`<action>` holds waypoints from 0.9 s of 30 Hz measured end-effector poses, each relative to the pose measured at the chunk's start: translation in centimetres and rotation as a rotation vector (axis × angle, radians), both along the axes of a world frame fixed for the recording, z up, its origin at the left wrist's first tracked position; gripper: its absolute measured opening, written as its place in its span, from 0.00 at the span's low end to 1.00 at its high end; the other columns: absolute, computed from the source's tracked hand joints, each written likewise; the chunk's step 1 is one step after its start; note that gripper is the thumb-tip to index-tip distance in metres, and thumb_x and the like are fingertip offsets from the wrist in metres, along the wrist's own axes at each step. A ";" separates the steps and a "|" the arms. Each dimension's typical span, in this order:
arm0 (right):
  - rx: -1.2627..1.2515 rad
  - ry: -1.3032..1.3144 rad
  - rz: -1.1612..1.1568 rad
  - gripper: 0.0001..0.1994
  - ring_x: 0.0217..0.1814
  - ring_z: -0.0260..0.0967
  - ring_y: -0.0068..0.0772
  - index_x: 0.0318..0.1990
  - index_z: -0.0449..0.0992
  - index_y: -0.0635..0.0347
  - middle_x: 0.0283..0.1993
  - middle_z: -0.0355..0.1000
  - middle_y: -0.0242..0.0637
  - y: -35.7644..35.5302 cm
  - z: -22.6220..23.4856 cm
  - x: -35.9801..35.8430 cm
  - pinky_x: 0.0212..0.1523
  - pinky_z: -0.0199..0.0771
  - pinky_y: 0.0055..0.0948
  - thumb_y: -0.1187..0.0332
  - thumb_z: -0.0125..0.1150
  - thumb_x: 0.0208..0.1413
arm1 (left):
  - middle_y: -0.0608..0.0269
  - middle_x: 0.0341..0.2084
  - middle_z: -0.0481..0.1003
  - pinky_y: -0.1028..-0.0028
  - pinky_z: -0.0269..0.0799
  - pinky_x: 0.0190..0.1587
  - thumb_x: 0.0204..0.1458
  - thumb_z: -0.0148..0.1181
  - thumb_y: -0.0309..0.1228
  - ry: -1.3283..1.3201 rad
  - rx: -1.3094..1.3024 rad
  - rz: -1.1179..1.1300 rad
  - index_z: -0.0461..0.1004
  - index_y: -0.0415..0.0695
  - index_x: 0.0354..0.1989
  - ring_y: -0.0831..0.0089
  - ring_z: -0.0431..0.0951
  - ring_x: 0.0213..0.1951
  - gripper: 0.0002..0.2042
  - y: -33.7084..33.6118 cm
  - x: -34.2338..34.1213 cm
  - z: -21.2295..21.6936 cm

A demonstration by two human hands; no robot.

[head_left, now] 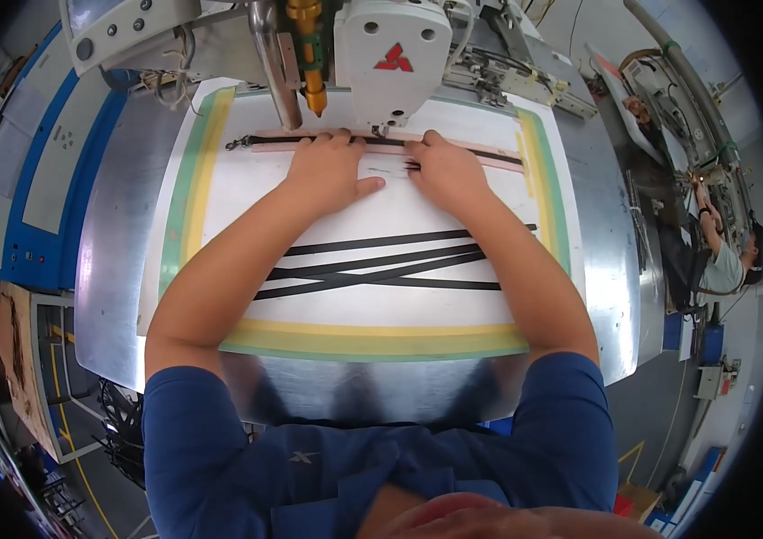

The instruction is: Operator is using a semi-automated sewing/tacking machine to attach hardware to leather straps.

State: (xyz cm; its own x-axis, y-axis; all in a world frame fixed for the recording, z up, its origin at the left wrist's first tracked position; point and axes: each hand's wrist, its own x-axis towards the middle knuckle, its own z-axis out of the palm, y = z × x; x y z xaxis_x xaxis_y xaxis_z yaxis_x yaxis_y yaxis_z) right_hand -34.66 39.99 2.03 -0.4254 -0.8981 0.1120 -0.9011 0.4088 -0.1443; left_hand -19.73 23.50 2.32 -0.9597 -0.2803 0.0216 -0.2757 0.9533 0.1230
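Note:
A narrow black strap (275, 139) with a metal clasp (239, 143) at its left end lies along a pink guide strip (498, 163) on the white work sheet (328, 310). My left hand (326, 171) rests flat on the strap, fingertips across it and thumb held out to the side. Farther right, my right hand (449, 175) has its fingers curled, the fingertips at the strap beside the sewing needle area (380, 131). Small dark points (412, 166) poke out by its fingers; what they belong to is hidden under the hand.
Several loose black straps (372, 241) lie crossed between my forearms. A white sewing machine head (392, 58) and a gold pointed tool (311, 76) hang over the far edge. A blue cabinet (35, 171) stands left; another person (725, 260) works at the right.

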 end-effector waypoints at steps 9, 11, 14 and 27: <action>-0.030 -0.028 0.029 0.17 0.48 0.79 0.47 0.53 0.81 0.54 0.49 0.73 0.41 1.0 -0.6 -1.2 0.48 0.82 0.44 0.65 0.65 0.56 | 0.49 0.55 0.75 0.56 0.70 0.59 0.50 0.67 0.61 0.011 -0.067 0.033 0.78 0.45 0.59 0.49 0.77 0.55 0.36 2.3 -1.9 -0.1; -0.032 -0.027 0.021 0.17 0.48 0.79 0.47 0.53 0.80 0.54 0.49 0.73 0.41 1.4 -0.4 -1.6 0.48 0.82 0.44 0.65 0.64 0.56 | 0.47 0.53 0.75 0.55 0.70 0.60 0.51 0.66 0.60 -0.008 -0.054 0.036 0.77 0.45 0.60 0.48 0.77 0.55 0.36 2.5 -1.9 0.6; -0.023 -0.035 -0.006 0.17 0.49 0.79 0.48 0.54 0.80 0.54 0.50 0.73 0.41 2.7 -0.2 -2.8 0.49 0.81 0.44 0.65 0.63 0.57 | 0.46 0.51 0.76 0.54 0.70 0.60 0.53 0.65 0.60 -0.014 -0.057 0.049 0.76 0.45 0.61 0.48 0.77 0.54 0.35 2.2 -1.9 0.3; -0.024 -0.038 -0.116 0.17 0.52 0.77 0.49 0.55 0.80 0.49 0.52 0.74 0.37 8.6 0.2 -6.0 0.52 0.79 0.44 0.67 0.62 0.57 | 0.60 0.52 0.80 0.63 0.62 0.59 0.54 0.68 0.44 1.260 -0.791 0.008 0.84 0.47 0.51 0.62 0.76 0.56 0.20 2.5 1.0 11.8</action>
